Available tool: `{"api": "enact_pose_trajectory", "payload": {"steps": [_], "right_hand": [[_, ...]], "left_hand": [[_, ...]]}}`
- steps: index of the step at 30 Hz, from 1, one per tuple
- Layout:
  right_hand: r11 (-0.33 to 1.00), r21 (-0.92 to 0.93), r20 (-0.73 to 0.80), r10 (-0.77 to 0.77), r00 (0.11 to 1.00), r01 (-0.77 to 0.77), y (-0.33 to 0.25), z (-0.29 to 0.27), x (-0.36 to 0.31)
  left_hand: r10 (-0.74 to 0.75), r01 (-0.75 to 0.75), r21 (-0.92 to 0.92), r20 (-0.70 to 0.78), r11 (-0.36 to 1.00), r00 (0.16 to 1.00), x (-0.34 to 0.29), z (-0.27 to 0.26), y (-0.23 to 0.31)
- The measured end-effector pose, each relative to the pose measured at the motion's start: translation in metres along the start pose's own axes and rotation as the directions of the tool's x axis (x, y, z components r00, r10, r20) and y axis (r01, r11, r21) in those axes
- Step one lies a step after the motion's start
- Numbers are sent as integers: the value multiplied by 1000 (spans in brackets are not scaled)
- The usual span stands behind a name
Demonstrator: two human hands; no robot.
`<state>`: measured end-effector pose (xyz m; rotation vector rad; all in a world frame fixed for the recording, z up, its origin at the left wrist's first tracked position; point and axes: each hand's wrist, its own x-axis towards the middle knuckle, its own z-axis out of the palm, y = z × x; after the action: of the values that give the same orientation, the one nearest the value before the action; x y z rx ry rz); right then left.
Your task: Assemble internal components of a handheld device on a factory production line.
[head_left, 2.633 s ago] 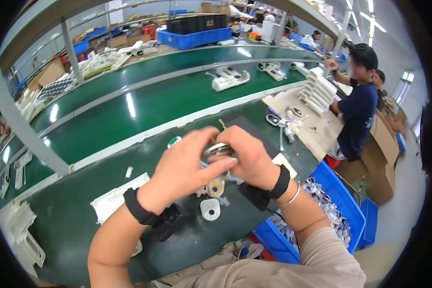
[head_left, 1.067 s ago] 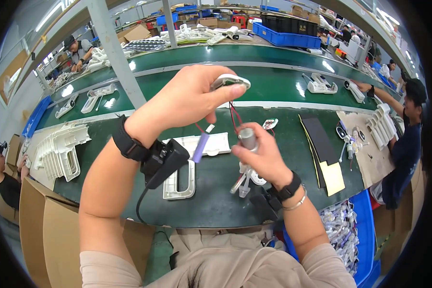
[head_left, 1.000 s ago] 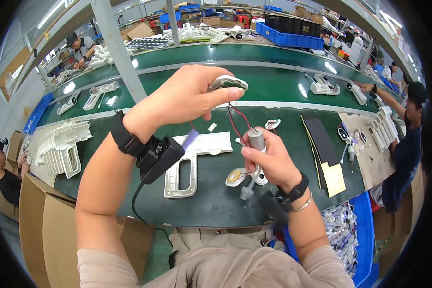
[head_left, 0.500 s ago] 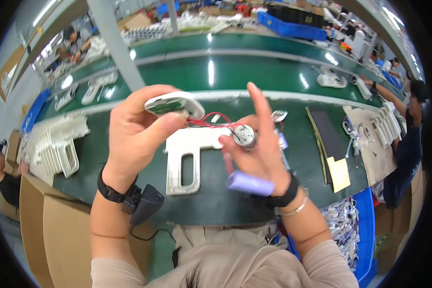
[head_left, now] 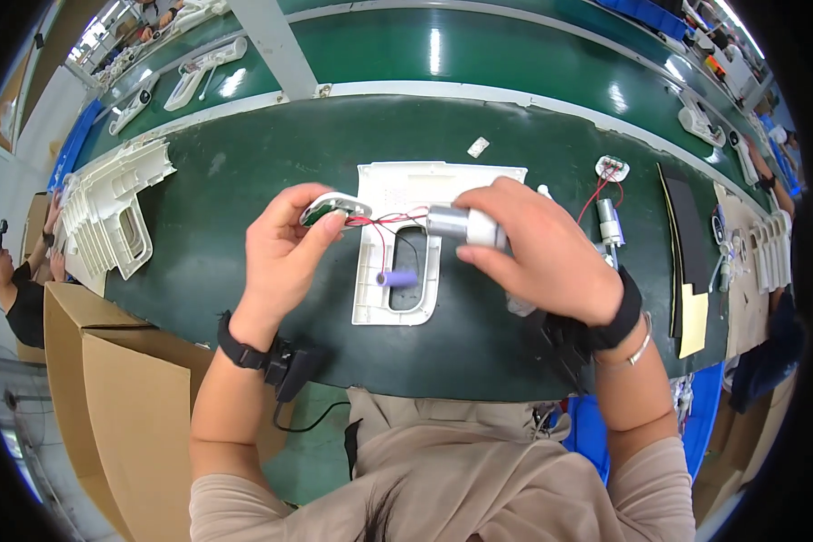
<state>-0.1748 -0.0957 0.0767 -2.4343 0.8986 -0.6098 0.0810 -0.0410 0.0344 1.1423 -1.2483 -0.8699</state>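
While a small oval board (head_left: 334, 206) is pinched in the left hand (head_left: 285, 257), a silver motor (head_left: 465, 226) is gripped by the right hand (head_left: 546, 253) above a white housing (head_left: 375, 271). The red wires (head_left: 388, 218) are best kept slack.

A small oval white part with a green circuit board (head_left: 332, 208) is held tilted above the green work surface, pinched at its edge by the left hand (head_left: 285, 257). From it, thin red and black wires (head_left: 384, 221) run across to a small cylindrical silver motor (head_left: 456, 226), which is held lying on its side in the fingers of the right hand (head_left: 542, 257). A short purple cylindrical piece (head_left: 396, 278) hangs at the end of a dark wire below the 2 parts. All of these are held just above a flat white plastic housing panel (head_left: 397, 239) with an oblong cut-out, lying flat on the surface.
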Motion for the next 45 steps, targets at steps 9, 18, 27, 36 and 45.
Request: {"api": "enact_pose_trajectory", "payload": {"steps": [9, 18, 27, 36, 45], "right_hand": [[945, -326, -172, -50, 984, -9, 48, 56, 35], [958, -275, -108, 52, 993, -80, 43, 66, 26], [962, -261, -161, 40, 986, -82, 50, 75, 21], [965, -238, -161, 72, 984, -109, 47, 76, 25], [974, -211, -153, 55, 987, -87, 50, 76, 23]], "left_hand": [[344, -227, 879, 77, 419, 936, 31, 14, -29], [328, -184, 977, 141, 104, 934, 40, 17, -42], [204, -262, 939, 218, 222, 954, 31, 15, -40], [61, -255, 931, 248, 262, 967, 30, 9, -35], [19, -237, 875, 253, 422, 967, 33, 0, -40]]}}
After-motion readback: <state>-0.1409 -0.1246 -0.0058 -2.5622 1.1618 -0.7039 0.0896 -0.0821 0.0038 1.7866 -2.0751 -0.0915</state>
